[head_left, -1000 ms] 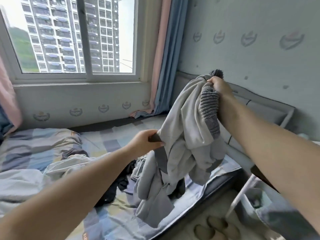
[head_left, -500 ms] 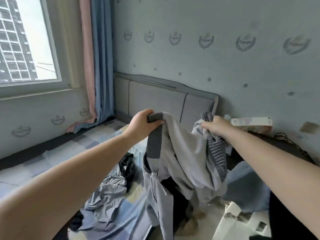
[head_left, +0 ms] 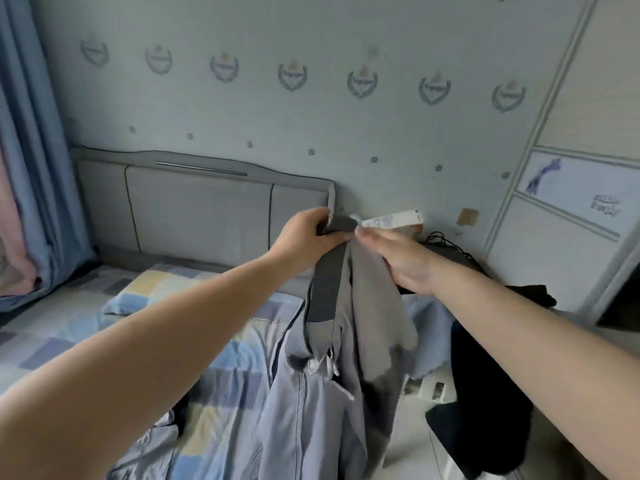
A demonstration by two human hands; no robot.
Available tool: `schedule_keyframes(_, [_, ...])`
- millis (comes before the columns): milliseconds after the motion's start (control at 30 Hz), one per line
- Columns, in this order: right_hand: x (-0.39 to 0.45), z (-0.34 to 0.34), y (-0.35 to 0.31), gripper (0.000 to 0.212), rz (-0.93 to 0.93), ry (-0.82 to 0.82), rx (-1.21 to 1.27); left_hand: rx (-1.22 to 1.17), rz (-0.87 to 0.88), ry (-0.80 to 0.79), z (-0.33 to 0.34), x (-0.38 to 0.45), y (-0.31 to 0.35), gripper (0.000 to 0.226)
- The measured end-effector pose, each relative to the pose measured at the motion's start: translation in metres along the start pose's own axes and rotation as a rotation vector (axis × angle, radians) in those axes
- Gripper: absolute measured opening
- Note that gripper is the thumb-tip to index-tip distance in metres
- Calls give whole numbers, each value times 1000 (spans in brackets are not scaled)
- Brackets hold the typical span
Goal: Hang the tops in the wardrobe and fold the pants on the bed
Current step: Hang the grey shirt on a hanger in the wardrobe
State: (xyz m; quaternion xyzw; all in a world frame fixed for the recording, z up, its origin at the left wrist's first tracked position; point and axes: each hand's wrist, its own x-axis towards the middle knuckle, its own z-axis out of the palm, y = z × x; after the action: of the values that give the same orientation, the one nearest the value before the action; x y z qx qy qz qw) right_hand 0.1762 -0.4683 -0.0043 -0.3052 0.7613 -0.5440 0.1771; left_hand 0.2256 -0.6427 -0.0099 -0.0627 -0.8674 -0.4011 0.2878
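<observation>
The person is holding a grey garment (head_left: 349,306) up in front of the chest, above the near right edge of the bed (head_left: 221,368), close to the headboard (head_left: 197,209) end. The left hand (head_left: 306,233) is gripping the dark ribbed band (head_left: 327,271) at the garment's top, fingers and thumb curled round it. The right hand (head_left: 398,258) is lying just beside the left, fingers reaching along the light fabric under the band; whether they are pinching it or only resting on it cannot be told, as the fingertips are blurred.

The garment is hanging straight down from the left hand, its long axis vertical, the lower part trailing over the bed edge toward a blue-grey zipped top (head_left: 311,403) lying there. The band is running from the left hand's grip downward, so the free run of it is lying below and between the two hands, nearer the right one.

In this observer's judgement, the piece is being sorted out at the band; with a drawstring showing below, it is probably pants. If so, the right hand is the one placed to slide along the band and spread it level. The wardrobe (head_left: 581,216) is standing at the right, well apart from the hands.
</observation>
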Motion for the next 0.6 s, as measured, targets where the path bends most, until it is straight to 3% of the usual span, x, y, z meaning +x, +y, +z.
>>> schedule_keyframes(67, [-7,-1,7,50,-92,83,-371,28,47,-51,13,2,4,34])
schedule_keyframes(133, [-10,-5,15,20,-144,237,-540,-2,64,-76,26,1,6,29])
schedule_keyframes(267, [-18,-19,19,8,-216,440,-495,-178,67,-55,44,0,10,21])
schedule_keyframes(367, [-30,-33,16,17,-290,547,-314,-211,42,-200,56,-4,5,25])
schedule_keyframes(433, [-42,-53,13,27,-334,638,-232,-218,-39,-320,73,-8,-2,15])
schedule_keyframes(533, [-57,-78,10,28,-336,785,-147,-245,-203,-374,90,-13,-17,11])
schedule_keyframes(600, [-70,-101,12,24,-320,850,-116,-175,-219,-412,106,-7,-14,12])
